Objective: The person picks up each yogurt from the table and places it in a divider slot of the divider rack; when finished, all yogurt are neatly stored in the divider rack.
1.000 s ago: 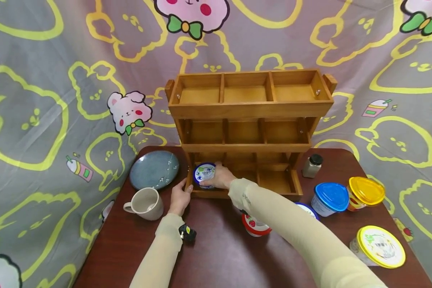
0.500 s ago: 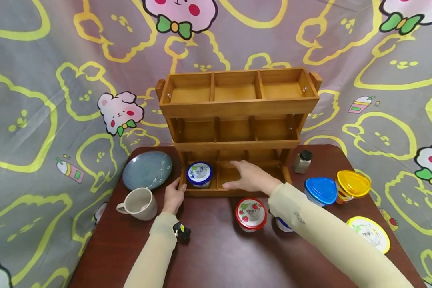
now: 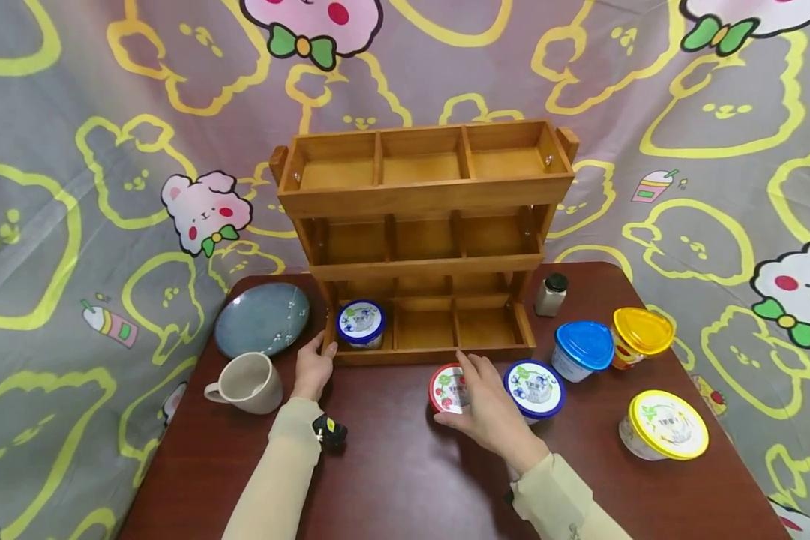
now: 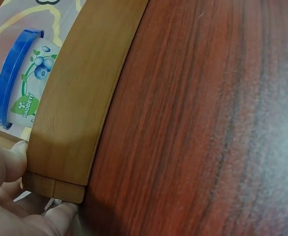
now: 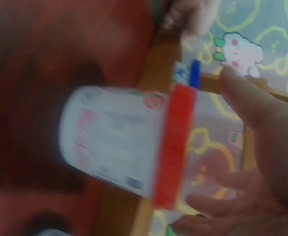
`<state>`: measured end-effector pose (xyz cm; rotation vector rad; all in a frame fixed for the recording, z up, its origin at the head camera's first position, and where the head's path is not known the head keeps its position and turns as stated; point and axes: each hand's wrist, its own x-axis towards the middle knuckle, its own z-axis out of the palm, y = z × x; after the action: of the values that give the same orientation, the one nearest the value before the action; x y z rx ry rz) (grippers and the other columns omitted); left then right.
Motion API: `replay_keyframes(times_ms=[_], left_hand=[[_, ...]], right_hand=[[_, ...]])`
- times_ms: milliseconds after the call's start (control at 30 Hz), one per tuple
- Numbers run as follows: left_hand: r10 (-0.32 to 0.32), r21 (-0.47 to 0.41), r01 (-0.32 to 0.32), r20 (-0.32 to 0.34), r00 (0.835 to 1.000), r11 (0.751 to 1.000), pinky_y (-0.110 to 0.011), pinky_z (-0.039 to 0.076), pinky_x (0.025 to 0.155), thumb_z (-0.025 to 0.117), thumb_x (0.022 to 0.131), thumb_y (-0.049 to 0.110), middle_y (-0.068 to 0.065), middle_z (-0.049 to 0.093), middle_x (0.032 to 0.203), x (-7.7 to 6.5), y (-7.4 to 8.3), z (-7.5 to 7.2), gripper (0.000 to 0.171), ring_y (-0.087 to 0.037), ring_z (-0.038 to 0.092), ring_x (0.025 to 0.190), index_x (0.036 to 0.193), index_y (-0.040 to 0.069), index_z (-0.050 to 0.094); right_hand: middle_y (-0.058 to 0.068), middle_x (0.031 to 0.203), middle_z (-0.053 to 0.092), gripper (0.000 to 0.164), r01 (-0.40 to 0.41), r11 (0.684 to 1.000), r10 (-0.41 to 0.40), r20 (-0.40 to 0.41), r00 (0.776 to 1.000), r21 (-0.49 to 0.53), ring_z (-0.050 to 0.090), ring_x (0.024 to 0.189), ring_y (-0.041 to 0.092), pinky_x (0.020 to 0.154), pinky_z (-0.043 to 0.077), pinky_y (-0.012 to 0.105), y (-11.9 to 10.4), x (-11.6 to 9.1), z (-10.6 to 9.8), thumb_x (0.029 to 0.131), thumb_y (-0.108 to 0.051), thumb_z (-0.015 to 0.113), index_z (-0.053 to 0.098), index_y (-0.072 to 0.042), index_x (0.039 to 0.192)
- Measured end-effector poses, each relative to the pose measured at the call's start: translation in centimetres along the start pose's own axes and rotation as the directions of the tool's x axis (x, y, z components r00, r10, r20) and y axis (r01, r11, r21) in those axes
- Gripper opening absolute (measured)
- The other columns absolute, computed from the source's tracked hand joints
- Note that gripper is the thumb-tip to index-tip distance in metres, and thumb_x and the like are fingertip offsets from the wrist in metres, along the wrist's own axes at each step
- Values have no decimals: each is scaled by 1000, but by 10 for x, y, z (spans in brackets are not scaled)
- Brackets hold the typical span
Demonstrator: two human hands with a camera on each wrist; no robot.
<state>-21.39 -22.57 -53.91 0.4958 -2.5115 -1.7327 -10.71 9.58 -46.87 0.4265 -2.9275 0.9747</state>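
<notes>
Right hand (image 3: 489,409) over red tub (image 3: 448,390), thumb and fingers wide apart; contact cannot be told, right wrist view blurred. Red tub upright on table (image 3: 391,472), at 6 o'clock of rack (image 3: 421,196). Left hand (image 3: 313,367) pinches rack's 7 o'clock front corner between thumb and fingers. In rack's bottom tier, 9 o'clock compartment: blueberry tub (image 3: 361,322). From red tub: blue-rimmed tub (image 3: 535,388) just beside, 3 o'clock; blue tub (image 3: 583,349) between 2 and 3; mug (image 3: 253,397), 9 o'clock.
</notes>
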Motion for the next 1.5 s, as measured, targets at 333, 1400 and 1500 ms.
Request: replay_keyframes(times_ms=[333,1400,1500], left_hand=[[10,-2,-10,-11,1000,1000,-47,31,114,54,102,10,-26,46,145,-1,-3,2,50,-37,45,132,147,-5,40],[-3,-9,3,0,1000,1000,-47,30,114,53,103,11,-24,45,146,-2,0,1,50,-35,42,134,149,-3,39],[-1,-10,1,-2,1000,1000,-46,29,115,53,102,11,-24,46,146,-2,0,1,50,-35,41,135,149,-3,39]], right_hand=[[27,143,41,108,-86,988,101,-124,987,125,46,127,40,104,41,54,20,-8,38,71,-39,90,32,2,151],[19,127,55,111,-99,957,159,-210,965,273,57,111,32,95,48,51,43,-10,60,60,-48,93,37,-8,147],[19,127,55,111,-97,959,157,-215,964,265,57,111,33,95,48,51,44,-10,60,60,-48,94,37,-8,147]])
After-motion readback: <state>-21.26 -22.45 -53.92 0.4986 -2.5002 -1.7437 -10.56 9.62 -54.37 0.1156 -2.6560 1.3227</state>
